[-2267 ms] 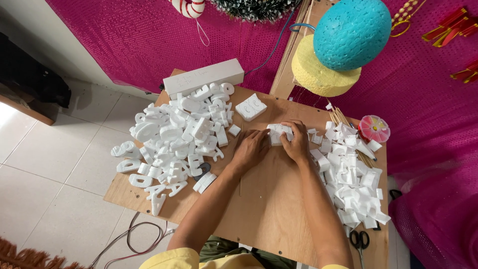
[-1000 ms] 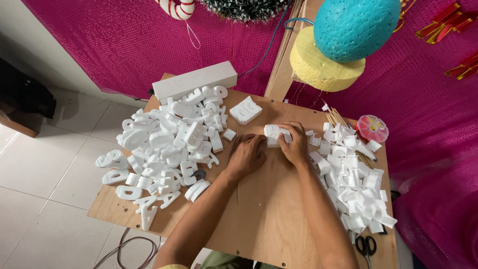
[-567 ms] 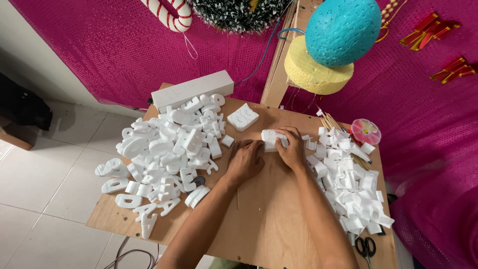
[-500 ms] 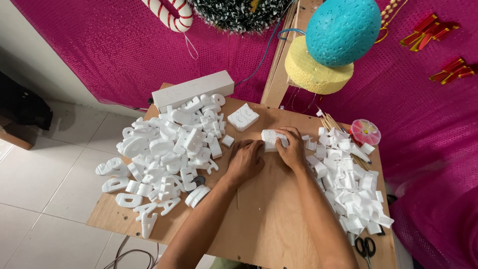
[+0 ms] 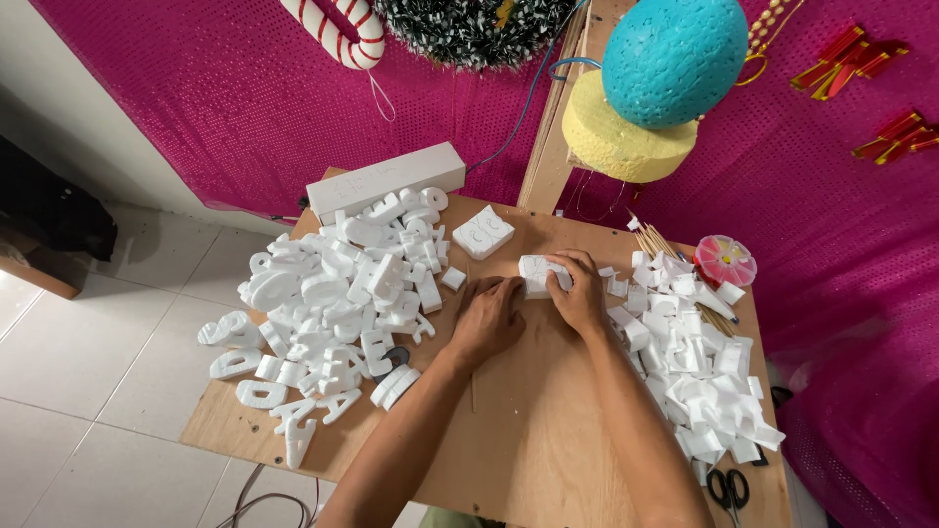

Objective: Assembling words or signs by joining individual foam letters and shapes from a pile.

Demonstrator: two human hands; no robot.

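Looking down from the near edge, the two forearms are reaching up over a wooden tabletop (image 5: 548, 440), with a pair of black-handled scissors (image 5: 729, 486) lying at its near right corner. The left hand (image 5: 486, 318) is lying flat, palm down, fingers curled forward and touching the near-left edge of a small white foam block (image 5: 537, 273); the right hand (image 5: 577, 291) is pinching that same block from the right, thumb and fingers wrapping over its top. Compared with a couple of seconds back, the block and both hands are sitting in pretty much the same spot mid-tabletop; only the view is shifting, so the fiddling with this one piece is looking slow and unfinished.

Left of the hands a big pile of cut foam letters (image 5: 337, 298) is spilling off the edge, and on the right a heap of foam offcuts (image 5: 699, 367) is building up. A bit farther out, another uncut foam block (image 5: 483, 232) is waiting, plus a long white box (image 5: 384, 182), wooden skewers (image 5: 653, 240) and a small round pink container (image 5: 725, 260). Past that, a teal foam ball (image 5: 675, 61) is resting on a yellow foam disc (image 5: 611, 142) against pink sequin cloth (image 5: 245, 108).
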